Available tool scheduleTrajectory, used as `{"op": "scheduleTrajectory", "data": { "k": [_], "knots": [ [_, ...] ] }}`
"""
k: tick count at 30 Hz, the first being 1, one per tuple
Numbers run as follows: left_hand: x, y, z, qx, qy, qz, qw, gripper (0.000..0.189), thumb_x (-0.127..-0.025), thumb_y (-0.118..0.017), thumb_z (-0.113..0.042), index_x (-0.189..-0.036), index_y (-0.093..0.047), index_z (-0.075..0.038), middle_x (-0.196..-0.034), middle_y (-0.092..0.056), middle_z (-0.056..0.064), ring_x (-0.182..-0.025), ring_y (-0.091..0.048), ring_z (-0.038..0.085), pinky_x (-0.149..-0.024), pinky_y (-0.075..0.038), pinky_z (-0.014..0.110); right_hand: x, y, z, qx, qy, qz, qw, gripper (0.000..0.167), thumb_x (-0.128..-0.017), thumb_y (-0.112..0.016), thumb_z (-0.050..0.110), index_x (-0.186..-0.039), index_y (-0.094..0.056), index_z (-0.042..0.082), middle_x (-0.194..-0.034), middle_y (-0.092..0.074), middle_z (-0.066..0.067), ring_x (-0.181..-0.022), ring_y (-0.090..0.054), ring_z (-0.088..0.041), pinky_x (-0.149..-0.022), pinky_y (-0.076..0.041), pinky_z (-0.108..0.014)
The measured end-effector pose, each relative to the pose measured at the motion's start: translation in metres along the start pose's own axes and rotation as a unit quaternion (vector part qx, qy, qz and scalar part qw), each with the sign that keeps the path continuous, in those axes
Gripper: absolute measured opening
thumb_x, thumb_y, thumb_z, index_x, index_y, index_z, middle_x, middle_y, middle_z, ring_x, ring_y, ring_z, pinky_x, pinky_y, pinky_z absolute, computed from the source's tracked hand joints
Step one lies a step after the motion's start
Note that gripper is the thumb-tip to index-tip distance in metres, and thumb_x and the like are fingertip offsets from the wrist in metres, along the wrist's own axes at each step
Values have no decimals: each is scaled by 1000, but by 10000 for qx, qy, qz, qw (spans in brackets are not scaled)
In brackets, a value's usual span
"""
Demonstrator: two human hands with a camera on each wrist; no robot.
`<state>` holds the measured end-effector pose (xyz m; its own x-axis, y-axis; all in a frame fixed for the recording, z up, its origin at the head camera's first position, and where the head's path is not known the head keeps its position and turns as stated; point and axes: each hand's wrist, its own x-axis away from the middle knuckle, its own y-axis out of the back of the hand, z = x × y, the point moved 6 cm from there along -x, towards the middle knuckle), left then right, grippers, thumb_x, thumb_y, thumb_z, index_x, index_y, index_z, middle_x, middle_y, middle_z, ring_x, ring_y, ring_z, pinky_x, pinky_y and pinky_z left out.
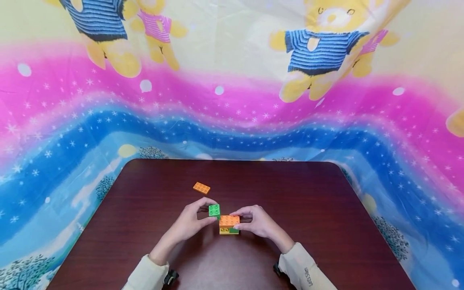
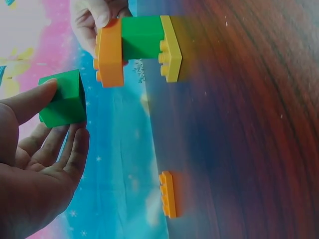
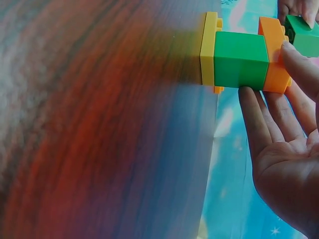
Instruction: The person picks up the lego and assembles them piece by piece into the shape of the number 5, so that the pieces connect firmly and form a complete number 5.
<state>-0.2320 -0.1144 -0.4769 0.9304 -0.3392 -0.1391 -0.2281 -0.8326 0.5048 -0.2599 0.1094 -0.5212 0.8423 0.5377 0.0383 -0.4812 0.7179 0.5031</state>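
My left hand pinches a green two-by-two building block between thumb and fingers, up beside the left end of a small stack. That stack has a yellow plate at the bottom, a green block standing at its right end, and an orange plate on top. Under the orange plate's left half is a gap where yellow studs show. With thumb and fingers, my right hand grips the stack's right end around the orange plate and green block. In the left wrist view the held block is apart from the stack.
Farther back on the dark wooden table lies another orange plate, studs up, left of the stack. A cloth with printed bears hangs behind the table and along its sides.
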Motion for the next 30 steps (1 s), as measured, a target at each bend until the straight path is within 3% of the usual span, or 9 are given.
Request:
{"op": "scheduleTrajectory", "data": {
  "k": [17,30],
  "knots": [
    [-4,-18,-2,71,-135,345,9993,34,-92,-80,-18,-123,-66,-24,-116,-70,-7,-111,-67,24,-103,-53,54,0,-1,-1,-310,-2,72,9995,37,-86,-85,16,-122,-76,17,-121,-75,-6,-110,-73,-23,-92,-61,-37],
    [-7,-22,-4,-19,-95,339,9994,37,-91,-81,-15,-123,-66,-25,-117,-70,-8,-111,-67,20,-104,-53,53,-1,1,-2,-57,-2,76,10000,37,-86,-85,22,-122,-76,18,-121,-76,-4,-108,-74,-19,-92,-61,-36]
  ]
}}
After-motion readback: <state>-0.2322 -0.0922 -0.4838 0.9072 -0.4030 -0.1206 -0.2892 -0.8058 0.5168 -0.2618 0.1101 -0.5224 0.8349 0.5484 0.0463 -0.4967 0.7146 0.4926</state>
